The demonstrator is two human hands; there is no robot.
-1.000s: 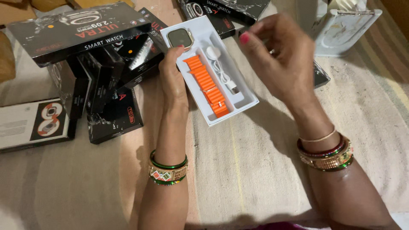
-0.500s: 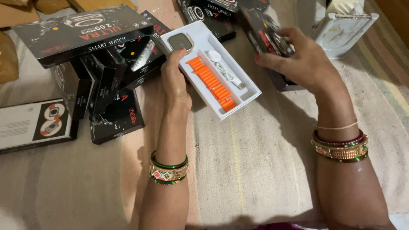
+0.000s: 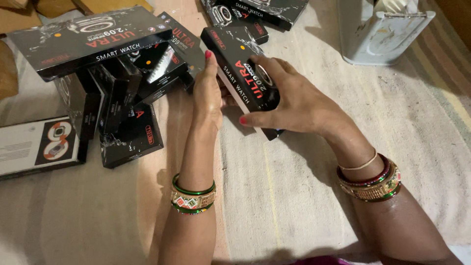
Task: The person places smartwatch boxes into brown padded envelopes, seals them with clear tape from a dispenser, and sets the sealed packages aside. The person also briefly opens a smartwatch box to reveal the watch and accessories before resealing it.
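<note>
The right hand (image 3: 299, 105) curls its fingers over the top of a black box lid (image 3: 240, 78), thumb pressed on its near edge, gripping it. The left hand (image 3: 208, 93) lies flat against the lid's left side, fingers straight. The lid sits tilted above a pale cloth (image 3: 304, 196). More black boxes (image 3: 98, 64) are piled to the left, and a white container (image 3: 380, 32) stands at upper right.

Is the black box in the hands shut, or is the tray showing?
Shut: black box covers the tray; right hand grips it, left hand steadies its side.
</note>
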